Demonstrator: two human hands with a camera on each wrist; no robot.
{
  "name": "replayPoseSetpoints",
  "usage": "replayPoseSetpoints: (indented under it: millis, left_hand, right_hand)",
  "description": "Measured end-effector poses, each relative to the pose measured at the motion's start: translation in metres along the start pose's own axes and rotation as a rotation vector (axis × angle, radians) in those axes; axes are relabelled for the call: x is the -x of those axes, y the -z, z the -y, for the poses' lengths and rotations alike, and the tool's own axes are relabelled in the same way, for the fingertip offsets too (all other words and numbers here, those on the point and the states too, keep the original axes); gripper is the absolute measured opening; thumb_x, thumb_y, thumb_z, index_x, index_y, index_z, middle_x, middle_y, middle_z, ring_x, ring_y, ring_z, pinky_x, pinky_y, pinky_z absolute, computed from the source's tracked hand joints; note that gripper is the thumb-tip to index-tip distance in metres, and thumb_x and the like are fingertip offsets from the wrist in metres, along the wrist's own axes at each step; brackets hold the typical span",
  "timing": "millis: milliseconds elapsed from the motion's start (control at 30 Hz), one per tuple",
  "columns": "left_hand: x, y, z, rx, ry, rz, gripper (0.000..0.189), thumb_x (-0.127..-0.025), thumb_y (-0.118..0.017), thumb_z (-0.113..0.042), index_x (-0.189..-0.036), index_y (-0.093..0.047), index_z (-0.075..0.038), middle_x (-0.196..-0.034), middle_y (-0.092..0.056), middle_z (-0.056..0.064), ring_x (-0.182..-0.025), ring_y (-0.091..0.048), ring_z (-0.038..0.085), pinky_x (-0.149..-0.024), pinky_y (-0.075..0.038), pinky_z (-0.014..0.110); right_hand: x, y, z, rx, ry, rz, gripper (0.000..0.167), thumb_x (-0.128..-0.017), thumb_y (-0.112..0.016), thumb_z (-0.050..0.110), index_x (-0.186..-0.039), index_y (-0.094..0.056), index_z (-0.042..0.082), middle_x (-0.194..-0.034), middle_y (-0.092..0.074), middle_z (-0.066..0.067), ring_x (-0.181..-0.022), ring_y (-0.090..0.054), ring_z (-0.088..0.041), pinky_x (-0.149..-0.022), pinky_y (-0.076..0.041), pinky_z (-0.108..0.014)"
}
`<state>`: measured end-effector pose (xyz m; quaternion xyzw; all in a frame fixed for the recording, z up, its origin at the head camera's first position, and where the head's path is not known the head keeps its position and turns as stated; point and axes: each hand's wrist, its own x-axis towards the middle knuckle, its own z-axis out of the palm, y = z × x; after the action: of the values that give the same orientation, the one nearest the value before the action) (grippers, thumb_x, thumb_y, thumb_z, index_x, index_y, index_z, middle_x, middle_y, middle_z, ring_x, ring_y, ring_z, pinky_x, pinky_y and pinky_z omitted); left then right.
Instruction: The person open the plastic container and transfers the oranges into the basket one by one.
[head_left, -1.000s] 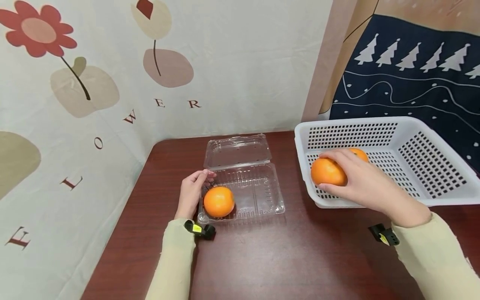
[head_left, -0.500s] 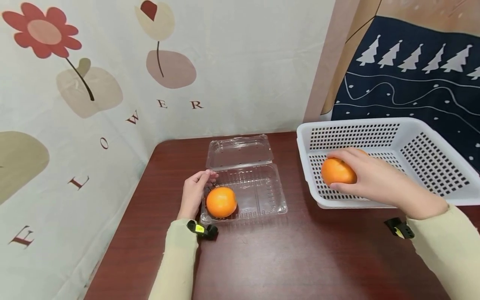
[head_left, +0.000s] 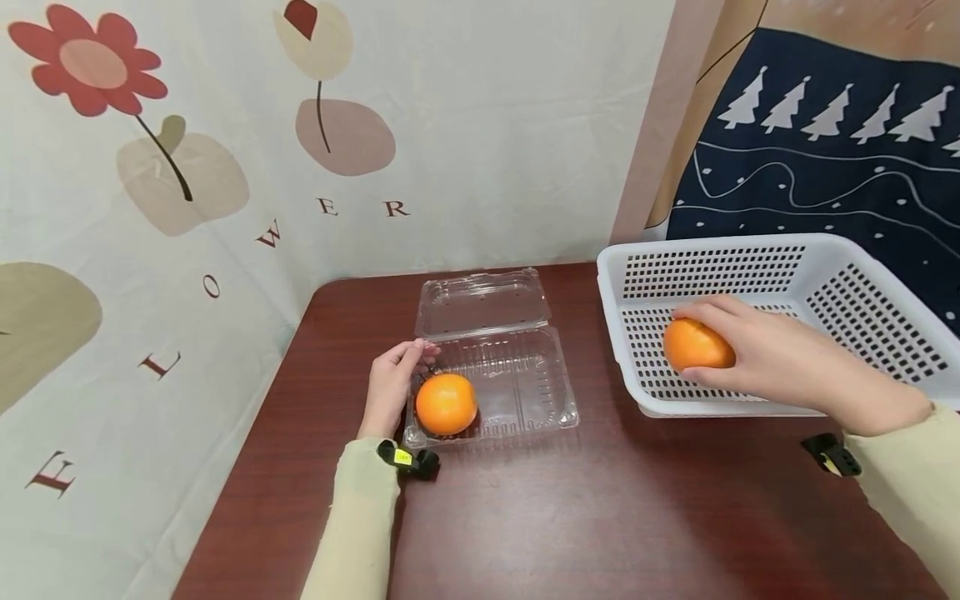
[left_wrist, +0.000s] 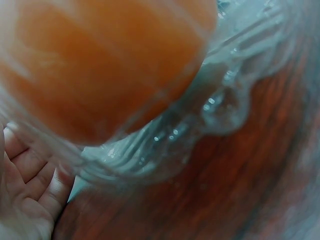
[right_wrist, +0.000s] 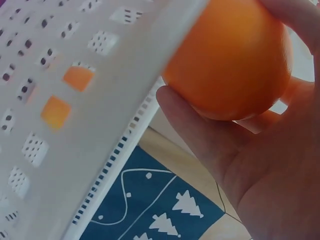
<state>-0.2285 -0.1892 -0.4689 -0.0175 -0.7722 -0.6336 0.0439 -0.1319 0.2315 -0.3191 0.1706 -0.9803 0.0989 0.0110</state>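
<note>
My right hand grips an orange between thumb and fingers, over the left part of the white plastic basket. In the right wrist view, the held orange is above the basket's rim, and orange fruit shows through holes in the wall. At the left, my left hand holds the left edge of an unlidded clear plastic clamshell box. Another orange sits in its near left corner. The left wrist view has this orange behind clear plastic, with fingers against the wall.
The clamshell's lid lies folded back on the dark red table. A flower-printed cloth hangs along the back and left. Behind the basket is a dark blue tree-patterned panel.
My right hand has carried the orange rightward, farther in over the basket, and now hides the other orange there. The left hand stays at the clamshell. The view has shifted slightly.
</note>
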Motion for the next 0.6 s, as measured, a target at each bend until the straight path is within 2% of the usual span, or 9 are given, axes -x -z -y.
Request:
replayPoseSetpoints:
  millis: [267,400,600]
  left_hand:
    - [0.002,0.0,-0.004,0.014,0.008,0.014,0.037,-0.089,-0.052,-0.038,-0.097,-0.067,-0.005,-0.096,-0.066,0.009,-0.086,-0.059,0.023,-0.079,-0.047,0.034]
    - [0.0,0.0,0.0,0.003,0.0,0.005,0.036,-0.088,-0.052,-0.04,-0.096,-0.067,-0.007,-0.094,-0.066,0.006,-0.084,-0.059,0.02,-0.077,-0.048,0.031]
    - [0.0,0.001,-0.001,-0.003,0.003,0.012,0.039,-0.088,-0.052,-0.042,-0.097,-0.067,-0.007,-0.095,-0.066,0.006,-0.085,-0.059,0.021,-0.078,-0.047,0.031]
  right_hand:
    - [0.003,0.001,-0.006,0.051,0.059,-0.008,0.062,-0.069,-0.069,0.051,-0.118,-0.053,0.018,-0.117,-0.048,-0.001,-0.078,-0.055,-0.018,-0.065,-0.046,-0.036]
    - [0.004,0.001,-0.011,0.08,0.102,0.0,0.061,-0.069,-0.069,0.052,-0.118,-0.051,0.02,-0.118,-0.047,-0.002,-0.08,-0.055,-0.02,-0.065,-0.046,-0.037]
    - [0.007,0.002,-0.014,0.114,0.1,0.037,0.059,-0.068,-0.071,0.049,-0.118,-0.052,0.023,-0.117,-0.048,-0.003,-0.081,-0.055,-0.022,-0.067,-0.047,-0.039]
